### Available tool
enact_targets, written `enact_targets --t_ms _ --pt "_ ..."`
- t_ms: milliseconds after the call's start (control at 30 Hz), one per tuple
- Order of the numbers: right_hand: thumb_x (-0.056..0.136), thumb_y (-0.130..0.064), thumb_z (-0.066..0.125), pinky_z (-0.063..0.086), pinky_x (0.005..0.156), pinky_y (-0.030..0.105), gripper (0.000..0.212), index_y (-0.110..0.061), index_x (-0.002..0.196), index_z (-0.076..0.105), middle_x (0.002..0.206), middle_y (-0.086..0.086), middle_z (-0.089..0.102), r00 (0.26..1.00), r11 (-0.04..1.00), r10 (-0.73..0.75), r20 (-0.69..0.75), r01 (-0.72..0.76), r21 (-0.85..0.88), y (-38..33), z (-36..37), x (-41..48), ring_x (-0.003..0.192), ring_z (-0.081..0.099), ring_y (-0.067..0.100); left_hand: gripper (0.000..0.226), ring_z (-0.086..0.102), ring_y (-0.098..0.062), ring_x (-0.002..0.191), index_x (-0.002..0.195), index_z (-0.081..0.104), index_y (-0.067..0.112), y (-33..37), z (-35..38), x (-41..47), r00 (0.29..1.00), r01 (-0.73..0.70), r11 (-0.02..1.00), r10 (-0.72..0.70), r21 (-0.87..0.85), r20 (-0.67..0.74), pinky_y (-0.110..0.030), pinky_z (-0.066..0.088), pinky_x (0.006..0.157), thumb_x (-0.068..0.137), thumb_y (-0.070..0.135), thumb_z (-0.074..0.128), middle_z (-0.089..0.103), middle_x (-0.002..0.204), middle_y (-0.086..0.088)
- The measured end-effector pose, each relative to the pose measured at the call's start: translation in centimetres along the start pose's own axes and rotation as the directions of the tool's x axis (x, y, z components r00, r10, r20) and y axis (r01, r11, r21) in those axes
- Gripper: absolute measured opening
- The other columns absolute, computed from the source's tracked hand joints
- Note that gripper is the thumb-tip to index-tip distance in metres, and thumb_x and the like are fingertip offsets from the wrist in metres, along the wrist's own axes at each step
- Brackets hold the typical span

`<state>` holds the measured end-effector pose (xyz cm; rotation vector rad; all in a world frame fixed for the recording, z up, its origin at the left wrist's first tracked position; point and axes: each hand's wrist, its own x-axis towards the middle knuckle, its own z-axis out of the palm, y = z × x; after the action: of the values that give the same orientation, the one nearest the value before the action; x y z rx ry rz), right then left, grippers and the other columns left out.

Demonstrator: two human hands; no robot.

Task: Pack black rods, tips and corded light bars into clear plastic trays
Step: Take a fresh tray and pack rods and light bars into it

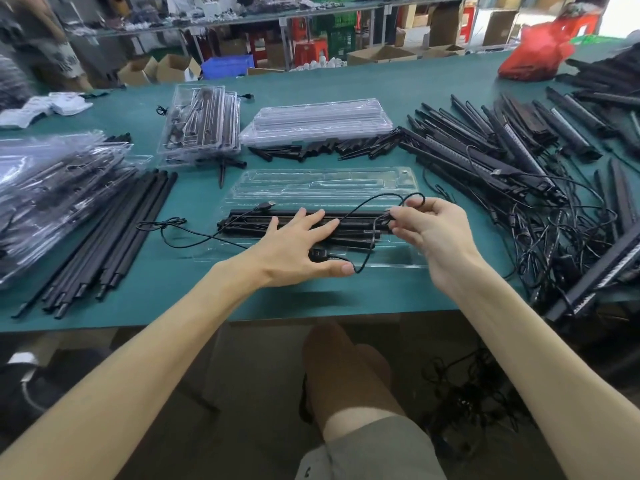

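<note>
1. Green table (194,202), piles all round.
2. Clear tray (322,188) at centre; rods and light bars (311,216) already lie in its near half.
3. Left hand (298,240) flat, fingers spread, pressing the bars down.
4. Right hand (426,223) pinches the cord (374,199), looped above the tray.
5. Cord looks thin, floppy, springy; best gripped near the bar end. Tray looks flimsy.

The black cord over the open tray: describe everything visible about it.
The cord is thin, black and limp, ending in a USB plug that lies at the far edge of the black bars in the clear tray. The right hand pinches it near the bars' right end, where it arches into a loop. Another run drops across the bars to the thumb of the left hand. A loose stretch trails left onto the green table.
</note>
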<state>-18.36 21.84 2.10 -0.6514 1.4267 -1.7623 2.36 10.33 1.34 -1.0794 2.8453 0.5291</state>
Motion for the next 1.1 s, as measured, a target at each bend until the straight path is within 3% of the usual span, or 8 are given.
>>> enact_targets --t_ms 133,267,433,700,833,967,1033,1100 --pt "0.084 0.001 0.074 0.057 0.071 0.022 0.044 -0.009 0.123 0.056 0.096 0.017 0.075 0.997 0.999 0.039 0.070 -0.036 -0.034 0.3 -0.2 -0.1 0.078 0.071 0.019 0.122 -0.005 -0.019 0.155 0.159 0.016 0.039 0.6 0.3 0.1 0.999 0.015 1.000 -0.014 0.010 -0.039 -0.062 -0.007 0.121 0.057 0.104 0.029 0.006 0.169 0.006" --pt "0.088 0.002 0.070 0.057 0.068 0.019 0.022 0.001 0.110 0.070 0.077 0.003 0.070 0.996 0.999 0.049 0.080 -0.049 -0.010 0.3 -0.1 -0.1 0.070 0.068 0.013 0.128 -0.007 -0.021 0.155 0.159 0.015 0.038 0.7 0.0 0.0 1.000 0.010 1.000 -0.010 0.013 -0.007 -0.063 -0.006 0.121 0.052 0.106 0.031 0.004 0.169 0.006" --pt "0.089 0.006 0.066 0.057 0.069 0.018 0.022 -0.002 0.109 0.073 0.084 0.006 0.069 0.994 0.989 0.079 0.078 -0.088 0.117 0.2 -0.1 0.0 0.070 0.065 0.012 0.129 -0.010 -0.020 0.155 0.159 0.017 0.039 0.6 -0.7 0.0 0.999 0.012 1.000 -0.012 0.002 0.048 -0.064 -0.005 0.121 0.050 0.103 0.042 0.003 0.169 0.007" --pt "0.092 0.005 0.064 0.058 0.074 0.021 0.016 0.007 0.108 0.067 0.092 0.015 0.073 0.990 0.981 0.107 0.094 -0.120 0.152 0.3 -0.2 -0.1 0.086 0.075 0.023 0.129 -0.008 -0.024 0.155 0.159 0.013 0.037 0.4 0.7 0.1 1.000 -0.014 0.995 0.017 0.094 -0.026 -0.065 -0.002 0.120 0.053 0.106 0.032 0.001 0.169 0.003" --pt "0.094 0.003 0.062 0.059 0.074 0.022 0.013 0.005 0.106 0.066 0.087 0.013 0.076 0.989 0.992 0.103 0.107 -0.111 0.068 0.4 -0.2 -0.2 0.088 0.076 0.026 0.121 -0.003 -0.025 0.156 0.157 0.022 0.038 0.5 0.6 0.2 0.997 -0.002 0.999 0.006 0.051 -0.074 -0.065 -0.001 0.121 0.058 0.106 0.024 0.008 0.169 0.002" --pt "0.093 0.002 0.064 0.059 0.068 0.024 0.009 0.001 0.102 0.065 0.080 0.013 0.075 0.985 0.979 0.057 0.165 -0.023 -0.203 0.4 -0.8 -0.4 0.079 0.076 0.027 0.097 0.019 -0.026 0.153 0.145 0.048 0.036 1.0 0.2 0.3 0.989 0.008 1.000 -0.012 -0.022 -0.147 -0.066 0.012 0.120 0.075 0.096 0.018 0.029 0.163 -0.001" --pt "0.090 0.001 0.068 0.055 0.058 0.023 0.009 -0.001 0.099 0.066 0.078 0.011 0.071 0.981 0.933 0.005 0.195 0.065 -0.355 0.3 -1.3 -0.5 0.073 0.076 0.025 0.075 0.044 -0.023 0.137 0.128 0.063 0.034 1.3 -0.2 0.6 0.978 0.007 1.000 -0.011 -0.019 -0.208 -0.060 0.030 0.114 0.086 0.084 0.025 0.050 0.147 0.001" --pt "0.088 -0.004 0.074 0.053 0.057 0.025 0.012 -0.006 0.097 0.067 0.074 0.007 0.068 0.973 0.868 -0.020 0.229 0.130 -0.479 0.2 -1.7 -0.6 0.068 0.074 0.020 0.054 0.057 -0.022 0.114 0.112 0.068 0.032 1.7 -0.5 1.1 0.966 0.020 1.000 -0.017 0.007 -0.257 -0.043 0.042 0.100 0.092 0.072 0.038 0.058 0.124 0.003"
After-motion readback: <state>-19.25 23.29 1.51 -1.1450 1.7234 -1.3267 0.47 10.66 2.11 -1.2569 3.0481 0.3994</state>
